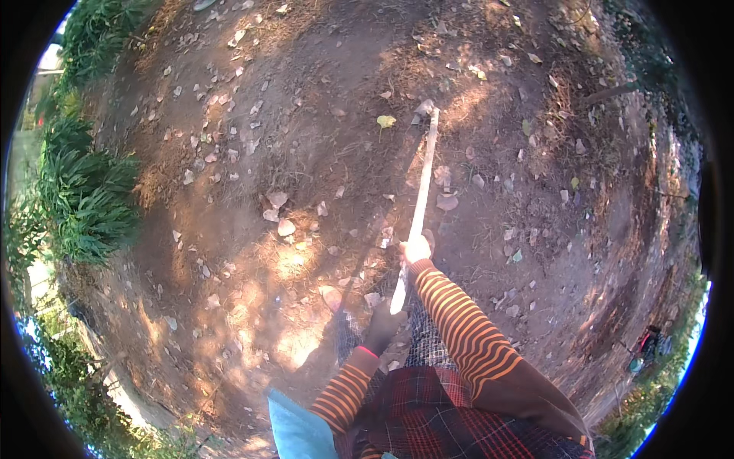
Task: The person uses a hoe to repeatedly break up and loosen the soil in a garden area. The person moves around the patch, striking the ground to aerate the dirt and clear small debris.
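Observation:
A long pale wooden handle [423, 189] slants up from in front of my body. My right hand [417, 249] is closed around it, below its middle. Close by the handle's near end is my left hand [385, 327], dark in shade; its fingers are too dim to show whether they grip the wood. At the far end of the handle is a greyish piece [423, 109] near the soil; whether it is a tool head, a stone or a leaf is unclear. Striped cuffs cover both wrists.
Dry leaves [276, 199] lie scattered over brown bare soil [321, 143] with sunlit patches. Green leafy plants [86, 195] border the left, with more foliage [648, 57] at upper right. A light blue cloth [301, 427] hangs by my left arm. Dark objects [651, 344] sit at far right.

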Available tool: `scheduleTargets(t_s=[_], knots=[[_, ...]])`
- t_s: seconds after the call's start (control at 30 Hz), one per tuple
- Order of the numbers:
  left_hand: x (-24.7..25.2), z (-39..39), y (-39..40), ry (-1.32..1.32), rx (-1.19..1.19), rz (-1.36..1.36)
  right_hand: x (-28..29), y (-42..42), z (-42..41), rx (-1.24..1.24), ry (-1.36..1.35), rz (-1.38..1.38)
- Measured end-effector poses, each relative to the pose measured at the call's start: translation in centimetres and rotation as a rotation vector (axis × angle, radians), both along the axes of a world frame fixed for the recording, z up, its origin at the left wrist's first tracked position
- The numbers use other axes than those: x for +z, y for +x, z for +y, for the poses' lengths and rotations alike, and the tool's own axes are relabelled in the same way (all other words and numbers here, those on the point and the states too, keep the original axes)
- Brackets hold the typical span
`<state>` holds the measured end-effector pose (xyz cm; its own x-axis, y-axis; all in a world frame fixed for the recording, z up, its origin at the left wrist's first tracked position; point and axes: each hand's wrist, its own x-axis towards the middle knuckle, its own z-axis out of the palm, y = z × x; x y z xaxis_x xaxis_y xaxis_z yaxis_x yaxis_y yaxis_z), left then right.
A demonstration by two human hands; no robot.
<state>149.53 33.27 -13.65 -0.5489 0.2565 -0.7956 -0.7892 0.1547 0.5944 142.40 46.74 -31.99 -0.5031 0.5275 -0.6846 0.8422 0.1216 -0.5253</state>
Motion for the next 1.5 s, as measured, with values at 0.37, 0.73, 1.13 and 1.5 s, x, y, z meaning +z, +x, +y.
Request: scheduleTargets(t_s=[0.37, 0.73, 1.13, 1.5], knots=[[0.1, 3.7, -4.7, -0.016, 0.104, -0.022, 2.7, -5.5, 3.9, -0.13, -0.224, 0.077], [-2.5, 2.2, -4.9, -0.207, -0.12, 0.289, 0.2, -5.7, 2.1, 0.031, -0.021, -0.096], [6.4, -11.9, 8.2, -0.228, -0.319, -0.085, 8.3, 13.4, -14.9, -0.139, -0.224, -0.408], [5.1, -11.0, 8.4, -0.225, -0.234, -0.002, 14.0, 10.6, -13.5, -0.233, -0.362, -0.22]])
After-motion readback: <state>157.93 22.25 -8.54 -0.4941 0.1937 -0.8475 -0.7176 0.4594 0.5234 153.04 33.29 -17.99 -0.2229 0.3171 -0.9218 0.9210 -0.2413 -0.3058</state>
